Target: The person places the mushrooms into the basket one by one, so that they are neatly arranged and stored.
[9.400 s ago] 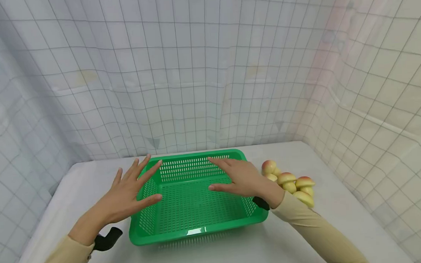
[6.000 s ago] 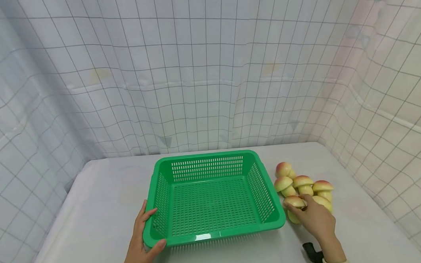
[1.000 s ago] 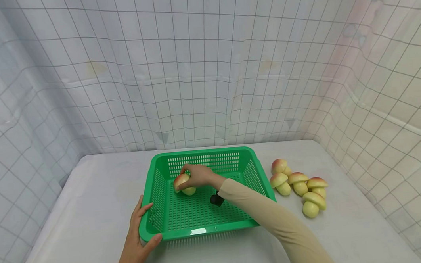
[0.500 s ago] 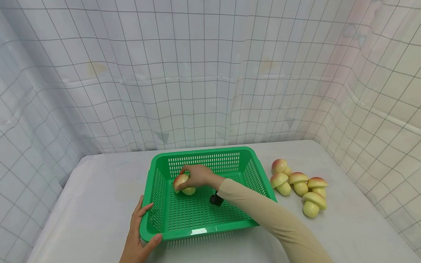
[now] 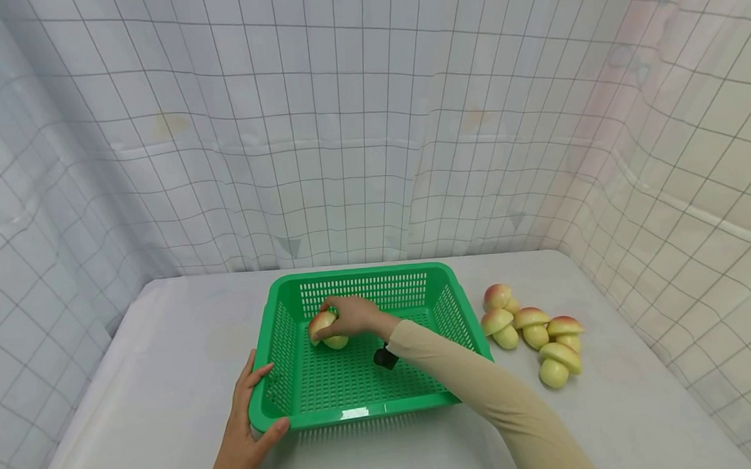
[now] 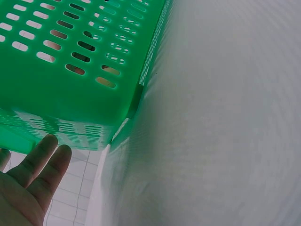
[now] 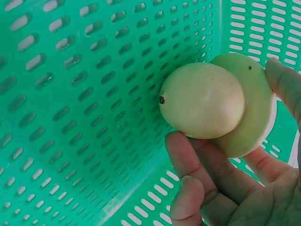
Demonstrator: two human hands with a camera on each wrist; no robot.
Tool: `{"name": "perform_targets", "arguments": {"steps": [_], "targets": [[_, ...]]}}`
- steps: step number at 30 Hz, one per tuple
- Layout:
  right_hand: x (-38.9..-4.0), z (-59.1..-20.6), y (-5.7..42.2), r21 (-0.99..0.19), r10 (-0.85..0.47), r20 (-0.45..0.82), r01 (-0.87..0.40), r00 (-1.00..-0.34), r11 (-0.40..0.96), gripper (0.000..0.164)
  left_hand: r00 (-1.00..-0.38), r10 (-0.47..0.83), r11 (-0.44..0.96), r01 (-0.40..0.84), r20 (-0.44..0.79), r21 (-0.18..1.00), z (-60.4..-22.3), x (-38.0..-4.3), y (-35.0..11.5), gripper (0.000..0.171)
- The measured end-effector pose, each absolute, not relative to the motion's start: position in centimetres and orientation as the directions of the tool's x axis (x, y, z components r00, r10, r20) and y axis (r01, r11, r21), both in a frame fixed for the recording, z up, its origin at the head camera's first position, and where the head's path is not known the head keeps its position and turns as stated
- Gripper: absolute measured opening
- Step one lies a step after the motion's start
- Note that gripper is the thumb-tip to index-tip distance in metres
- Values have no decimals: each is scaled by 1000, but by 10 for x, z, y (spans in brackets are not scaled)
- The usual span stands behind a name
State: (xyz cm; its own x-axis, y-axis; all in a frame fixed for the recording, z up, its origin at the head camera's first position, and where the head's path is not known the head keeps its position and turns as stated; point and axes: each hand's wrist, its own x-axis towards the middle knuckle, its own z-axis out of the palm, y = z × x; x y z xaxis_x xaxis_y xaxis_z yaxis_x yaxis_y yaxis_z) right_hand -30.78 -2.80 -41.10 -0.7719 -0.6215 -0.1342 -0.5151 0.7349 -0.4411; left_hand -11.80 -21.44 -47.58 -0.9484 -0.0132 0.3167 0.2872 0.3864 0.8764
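Inside the green plastic basket (image 5: 372, 408), near its left side, my right hand (image 5: 356, 315) grips a toy mushroom (image 5: 336, 342) by its yellow and red cap. In the right wrist view the toy mushroom (image 7: 204, 99) has its pale round stem toward the camera, with the thumb on one side of the cap and fingers on the other. The stem end lies close over the slotted base. My left hand (image 5: 239, 426) rests at the basket's front left corner, thumb at the front rim. In the left wrist view its fingers (image 6: 49, 176) lie straight along the basket wall.
Several more toy mushrooms (image 5: 535, 334) lie clustered on the white table (image 5: 142, 409), right of the basket. Grid-patterned white curtains (image 5: 344, 123) enclose the table at the back and sides. A black wrist mount (image 5: 385, 357) hangs under the right wrist.
At first both hands hovered over the basket. Then the left took its corner and the right picked a toy mushroom from the cluster and carried it left inside. The last second shows almost no movement.
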Motion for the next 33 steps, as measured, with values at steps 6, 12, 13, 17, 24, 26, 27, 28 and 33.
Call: {"name": "perform_targets", "arguments": {"steps": [6, 12, 13, 17, 24, 26, 27, 28, 33], "targets": [[-307, -411, -28, -428, -622, -136, -520, -771, 739, 59, -944, -13, 397, 297, 328, 869, -475, -118, -214, 74], [-306, -411, -28, -432, -628, -132, -525, -767, 733, 59, -944, -15, 410, 296, 330, 863, -475, -117, -214, 74], [-306, -411, -28, -431, -629, -131, -527, -767, 733, 59, -945, -17, 412, 290, 325, 864, -475, -117, -214, 74], [-305, -410, -28, -429, -633, -133, -532, -762, 730, 59, -945, -18, 414, 290, 327, 863, -474, -117, -214, 74], [-306, -411, -25, -409, -632, -143, -536, -762, 738, 61, -942, -11, 403, 302, 334, 864, -475, -118, -213, 74], [-307, -411, -25, -389, -633, -143, -545, -761, 743, 61, -941, -9, 398, 306, 338, 865, -475, -118, -213, 74], [-307, -411, -25, -377, -634, -143, -550, -760, 745, 62, -941, -10, 398, 306, 338, 865, -475, -118, -213, 74], [-307, -411, -25, -365, -635, -143, -555, -760, 747, 63, -941, -11, 397, 307, 339, 865, -475, -118, -213, 74], [-306, -407, -22, -293, -636, -144, -582, -758, 759, 72, -941, -14, 390, 306, 338, 868, -476, -118, -214, 74]]}}
